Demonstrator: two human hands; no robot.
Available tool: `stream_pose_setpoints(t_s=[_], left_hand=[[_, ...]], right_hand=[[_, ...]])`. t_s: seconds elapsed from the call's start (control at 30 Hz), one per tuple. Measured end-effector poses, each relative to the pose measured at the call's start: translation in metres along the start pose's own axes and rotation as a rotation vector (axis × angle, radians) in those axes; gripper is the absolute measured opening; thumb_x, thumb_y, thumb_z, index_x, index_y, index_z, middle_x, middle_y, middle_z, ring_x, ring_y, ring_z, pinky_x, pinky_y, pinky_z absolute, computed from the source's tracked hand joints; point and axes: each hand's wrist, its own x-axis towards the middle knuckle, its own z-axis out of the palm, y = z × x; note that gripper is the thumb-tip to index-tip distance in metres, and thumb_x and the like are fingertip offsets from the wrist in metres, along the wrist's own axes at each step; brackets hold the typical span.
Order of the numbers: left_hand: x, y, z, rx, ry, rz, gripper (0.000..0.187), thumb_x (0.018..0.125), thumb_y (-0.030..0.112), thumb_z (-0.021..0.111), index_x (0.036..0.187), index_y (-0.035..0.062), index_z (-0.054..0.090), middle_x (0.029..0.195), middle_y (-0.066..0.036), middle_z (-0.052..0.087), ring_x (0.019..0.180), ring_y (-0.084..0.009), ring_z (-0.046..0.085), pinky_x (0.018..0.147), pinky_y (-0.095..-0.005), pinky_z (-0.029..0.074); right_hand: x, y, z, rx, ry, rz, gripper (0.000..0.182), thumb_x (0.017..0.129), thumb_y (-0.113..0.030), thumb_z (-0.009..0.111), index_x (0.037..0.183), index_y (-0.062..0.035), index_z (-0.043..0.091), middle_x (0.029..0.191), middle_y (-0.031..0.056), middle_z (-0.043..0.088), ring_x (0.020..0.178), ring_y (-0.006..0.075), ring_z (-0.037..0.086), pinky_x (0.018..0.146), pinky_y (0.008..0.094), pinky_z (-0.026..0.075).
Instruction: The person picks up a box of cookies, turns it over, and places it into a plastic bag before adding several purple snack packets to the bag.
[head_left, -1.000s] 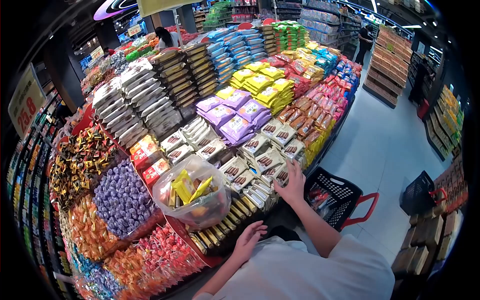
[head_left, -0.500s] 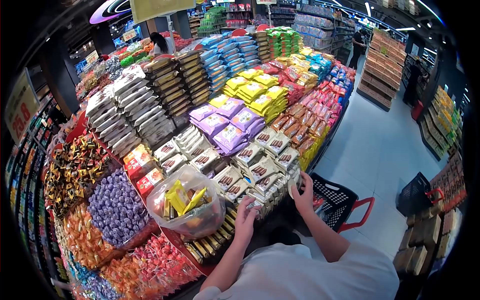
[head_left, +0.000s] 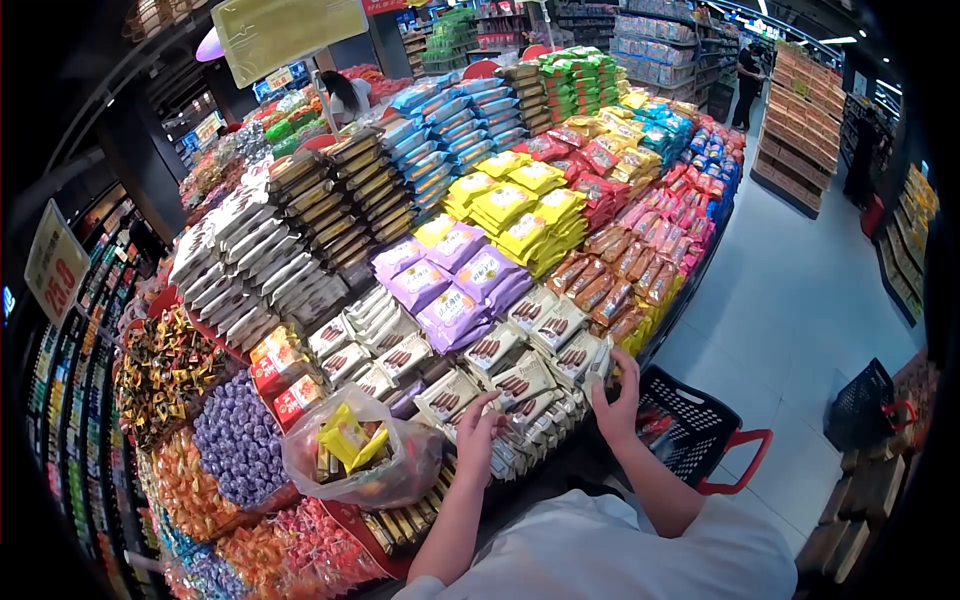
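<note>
White snack packets (head_left: 525, 378) with dark finger-shaped pictures lie stacked at the front edge of the display. My left hand (head_left: 478, 440) is at the near left side of the stack, fingers apart and slightly bent against the packets. At the right end of the stack is my right hand (head_left: 617, 405), its thumb and fingers spread beside the edge packets; no separate packet shows lifted in it. Left of my left hand stands a clear plastic bag (head_left: 400, 478), its top open, with yellow packets (head_left: 352, 440) and others inside.
A black shopping basket (head_left: 690, 420) with a red handle is just right of my right arm. Purple packets (head_left: 455, 290) lie behind the white ones. Loose purple candies (head_left: 238, 435) fill a bin at left. An aisle floor (head_left: 765, 330) runs along the right. Other people stand farther off.
The view has turned slightly left, so the display appears shifted. Both hands remain at the white packets, with the right hand a little farther along their right edge.
</note>
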Motion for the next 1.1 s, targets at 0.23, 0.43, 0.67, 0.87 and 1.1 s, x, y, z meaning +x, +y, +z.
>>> stream_pose_setpoints(t_s=[0.23, 0.43, 0.67, 0.87, 1.1], left_hand=[[0.016, 0.003, 0.018, 0.116, 0.089, -0.092, 0.037, 0.102, 0.013, 0.053, 0.134, 0.0063, 0.070, 0.092, -0.005, 0.073, 0.081, -0.0065, 0.065, 0.064, -0.0199, 0.045], [0.025, 0.005, 0.030, 0.198, 0.155, -0.063, 0.037, 0.104, 0.013, 0.051, 0.135, 0.0078, 0.070, 0.081, 0.002, 0.065, 0.069, -0.0029, 0.056, 0.059, -0.0187, 0.039], [0.015, 0.017, 0.048, 0.245, 0.292, 0.103, 0.033, 0.105, 0.012, 0.055, 0.134, 0.0039, 0.070, 0.085, 0.004, 0.064, 0.073, -0.0031, 0.057, 0.063, -0.0186, 0.038], [-0.001, 0.021, 0.043, 0.229, 0.438, 0.163, 0.038, 0.103, 0.007, 0.054, 0.140, 0.0019, 0.064, 0.089, 0.003, 0.065, 0.073, -0.0030, 0.055, 0.066, -0.0189, 0.041], [-0.006, -0.010, 0.056, 0.306, 0.586, 0.080, 0.033, 0.101, 0.010, 0.065, 0.133, 0.0019, 0.064, 0.097, 0.001, 0.064, 0.071, -0.0041, 0.056, 0.062, -0.0200, 0.043]], right_hand=[[0.032, 0.029, -0.013, 0.038, 0.006, 0.001, 0.060, 0.082, -0.007, 0.069, 0.140, -0.0025, 0.053, 0.143, 0.0181, 0.053, 0.136, 0.0344, 0.050, 0.115, 0.0420, 0.040], [0.053, 0.057, -0.021, 0.114, -0.053, 0.017, 0.058, 0.091, -0.009, 0.063, 0.147, -0.0022, 0.047, 0.149, 0.0139, 0.047, 0.140, 0.0274, 0.047, 0.118, 0.0391, 0.035], [0.090, 0.074, -0.029, 0.156, -0.055, -0.004, 0.063, 0.082, -0.004, 0.065, 0.144, -0.0031, 0.050, 0.150, 0.0164, 0.049, 0.140, 0.0312, 0.048, 0.116, 0.0404, 0.039], [0.107, 0.094, -0.025, 0.218, -0.118, 0.001, 0.063, 0.085, -0.010, 0.066, 0.145, -0.0016, 0.049, 0.150, 0.0181, 0.048, 0.140, 0.0320, 0.048, 0.116, 0.0411, 0.039], [0.118, 0.087, -0.014, 0.196, -0.155, -0.084, 0.065, 0.085, -0.014, 0.068, 0.145, -0.0012, 0.049, 0.150, 0.0182, 0.047, 0.139, 0.0334, 0.048, 0.116, 0.0427, 0.040]])
